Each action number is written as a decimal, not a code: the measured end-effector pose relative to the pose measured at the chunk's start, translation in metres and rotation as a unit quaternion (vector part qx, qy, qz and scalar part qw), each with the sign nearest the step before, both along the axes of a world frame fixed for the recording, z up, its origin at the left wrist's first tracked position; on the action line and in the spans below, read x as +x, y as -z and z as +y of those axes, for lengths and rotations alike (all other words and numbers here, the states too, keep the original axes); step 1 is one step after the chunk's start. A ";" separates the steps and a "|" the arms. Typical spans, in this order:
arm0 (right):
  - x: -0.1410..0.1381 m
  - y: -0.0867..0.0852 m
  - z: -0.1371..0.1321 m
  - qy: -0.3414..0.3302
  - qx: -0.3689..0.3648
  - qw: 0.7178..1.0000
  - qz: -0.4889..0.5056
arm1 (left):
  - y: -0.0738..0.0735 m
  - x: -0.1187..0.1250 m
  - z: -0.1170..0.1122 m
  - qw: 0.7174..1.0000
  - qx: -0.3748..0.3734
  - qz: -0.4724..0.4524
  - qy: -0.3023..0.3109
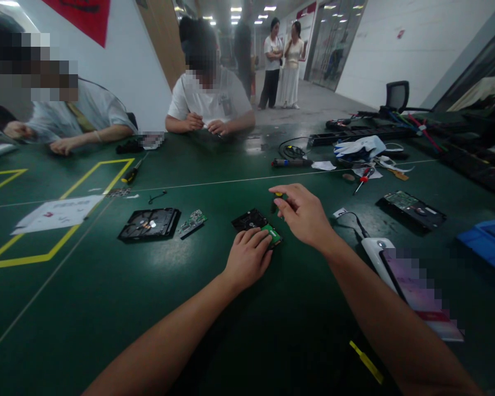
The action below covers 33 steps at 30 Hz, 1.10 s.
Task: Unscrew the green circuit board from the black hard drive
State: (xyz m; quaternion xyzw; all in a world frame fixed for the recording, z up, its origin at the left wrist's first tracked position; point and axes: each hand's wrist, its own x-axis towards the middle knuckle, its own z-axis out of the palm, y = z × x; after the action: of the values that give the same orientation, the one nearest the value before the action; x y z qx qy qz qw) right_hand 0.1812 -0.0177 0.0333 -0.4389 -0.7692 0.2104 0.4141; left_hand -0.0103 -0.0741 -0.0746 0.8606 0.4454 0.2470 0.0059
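In the head view, a small black hard drive (248, 220) with a green circuit board (274, 234) at its near right end lies on the table. My left hand (248, 257) rests on the drive's near side, its fingers together and gripping it against the tabletop. Just above the board's right end, my right hand (305, 214) pinches a short screwdriver (274, 204) with a yellow and dark handle between thumb and fingers. The screwdriver stands roughly upright; its tip is too small to make out. To the left are a larger hard drive (149, 224) and a loose circuit board (193, 223).
On the right lie another hard drive (412, 210), a white device (412, 291), a blue bin (489, 245) and a red screwdriver (363, 179). A yellow strip (366, 362) lies near me. Paper (55, 213) is at left. Two people sit across the table.
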 end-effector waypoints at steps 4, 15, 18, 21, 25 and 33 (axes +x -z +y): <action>-0.003 0.000 -0.002 -0.028 -0.027 0.999 0.032 | -0.001 0.000 0.000 1.000 0.000 0.001 0.001; -0.001 -0.002 0.000 -0.002 -0.032 0.999 0.034 | -0.001 0.000 0.000 1.000 0.000 -0.002 0.001; 0.000 -0.001 0.000 0.014 -0.013 0.999 0.030 | 0.000 0.000 0.000 1.000 0.001 -0.001 0.000; 0.001 -0.001 0.001 0.023 0.021 0.999 0.020 | 0.000 0.000 0.000 1.000 0.002 0.000 0.002; -0.001 0.001 0.000 -0.007 -0.015 0.999 0.038 | -0.001 0.000 0.000 1.000 0.001 0.000 0.001; -0.001 0.001 0.000 0.000 -0.008 0.999 0.037 | -0.001 0.000 -0.001 1.000 0.002 0.003 0.001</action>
State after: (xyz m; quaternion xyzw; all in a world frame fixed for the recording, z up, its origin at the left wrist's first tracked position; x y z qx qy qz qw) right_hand 0.1802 -0.0174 0.0327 -0.4342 -0.7514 0.2331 0.4387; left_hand -0.0100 -0.0746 -0.0731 0.8618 0.4442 0.2451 0.0027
